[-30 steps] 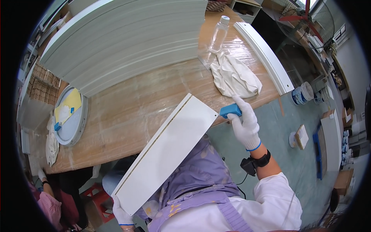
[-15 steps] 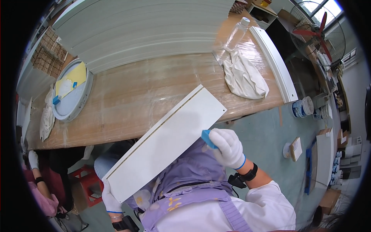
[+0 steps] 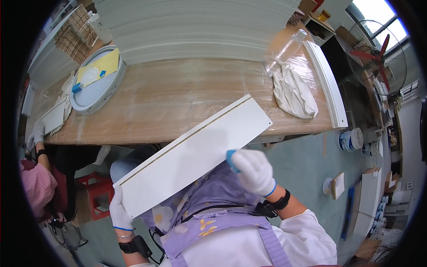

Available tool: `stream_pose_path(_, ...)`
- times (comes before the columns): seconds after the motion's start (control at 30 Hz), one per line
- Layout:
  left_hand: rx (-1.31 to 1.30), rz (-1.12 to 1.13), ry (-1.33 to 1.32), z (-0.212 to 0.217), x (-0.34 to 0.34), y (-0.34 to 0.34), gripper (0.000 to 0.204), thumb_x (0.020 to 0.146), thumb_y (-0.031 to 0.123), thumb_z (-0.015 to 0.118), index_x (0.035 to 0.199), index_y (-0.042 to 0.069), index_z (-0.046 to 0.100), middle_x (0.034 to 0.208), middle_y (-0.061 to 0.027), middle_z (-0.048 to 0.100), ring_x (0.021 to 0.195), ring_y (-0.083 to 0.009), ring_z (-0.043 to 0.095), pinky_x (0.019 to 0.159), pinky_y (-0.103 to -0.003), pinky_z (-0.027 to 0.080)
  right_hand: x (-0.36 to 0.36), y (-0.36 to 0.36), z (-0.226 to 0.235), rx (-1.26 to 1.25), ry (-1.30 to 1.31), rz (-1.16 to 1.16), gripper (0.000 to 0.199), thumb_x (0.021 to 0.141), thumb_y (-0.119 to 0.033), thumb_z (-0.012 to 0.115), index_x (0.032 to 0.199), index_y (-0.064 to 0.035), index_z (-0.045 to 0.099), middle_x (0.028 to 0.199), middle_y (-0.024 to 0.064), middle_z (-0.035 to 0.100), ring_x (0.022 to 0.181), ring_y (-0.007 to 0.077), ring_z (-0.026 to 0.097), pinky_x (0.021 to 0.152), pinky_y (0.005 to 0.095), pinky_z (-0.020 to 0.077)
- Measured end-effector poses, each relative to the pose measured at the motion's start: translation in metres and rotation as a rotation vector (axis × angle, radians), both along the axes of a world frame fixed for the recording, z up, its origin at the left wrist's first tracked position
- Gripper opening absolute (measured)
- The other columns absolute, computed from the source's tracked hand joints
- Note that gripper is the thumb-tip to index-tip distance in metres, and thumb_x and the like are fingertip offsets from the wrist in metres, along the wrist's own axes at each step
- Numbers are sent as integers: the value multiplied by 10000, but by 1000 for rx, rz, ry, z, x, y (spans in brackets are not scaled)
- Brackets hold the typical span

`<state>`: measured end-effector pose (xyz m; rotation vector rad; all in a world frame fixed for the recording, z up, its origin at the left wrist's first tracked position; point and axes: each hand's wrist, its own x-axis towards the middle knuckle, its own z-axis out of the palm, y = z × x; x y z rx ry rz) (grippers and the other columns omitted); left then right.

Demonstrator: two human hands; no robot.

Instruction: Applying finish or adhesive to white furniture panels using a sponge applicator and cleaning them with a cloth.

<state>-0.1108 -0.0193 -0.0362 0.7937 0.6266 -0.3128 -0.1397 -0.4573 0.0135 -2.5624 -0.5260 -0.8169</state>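
A long white board (image 3: 191,155) with a thin groove along its upper edge lies slanted across my lap, its far end reaching over the wooden table's (image 3: 178,102) front edge. My left hand (image 3: 119,212), in a white glove, grips the board's near lower corner. My right hand (image 3: 252,171), also gloved, presses a small blue block (image 3: 230,159) against the board's lower long edge near the middle. A purple flowered apron covers my front under the board.
A stack of long white panels (image 3: 195,26) fills the table's back. A round white tray (image 3: 95,80) with yellow sheet sits left, a white cloth (image 3: 293,93) and clear bottle (image 3: 289,46) right. Another person's gloved hand (image 3: 35,135) works at far left. A fan (image 3: 373,58) stands at right.
My right hand with the blue block has slid down along the board's edge from its far end toward the middle. The board has stayed slanted across my lap.
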Motion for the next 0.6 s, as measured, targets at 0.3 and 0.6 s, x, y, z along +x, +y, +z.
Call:
stream_pose_path(0.3,-62,-11,-9,20,13,-19,402,1032,256,514,1323,-20,517,1280,-192,622,1114,-319,651,937,-450,561,-3,23,-5,73,-18,53,616,628,49,714,1224,-47,593,1054,130,675,918,319,656,796,403,535)
stream_pose_path(0.6,-99,21,-58,-2,11,-6,402,1023,244,531,1339,-3,507,1292,-189,617,1137,-326,640,952,-448,553,-1,-1,33,1221,605,-172,548,960,4,513,1477,-8,334,1279,157,562,1174,221,583,983,307,491)
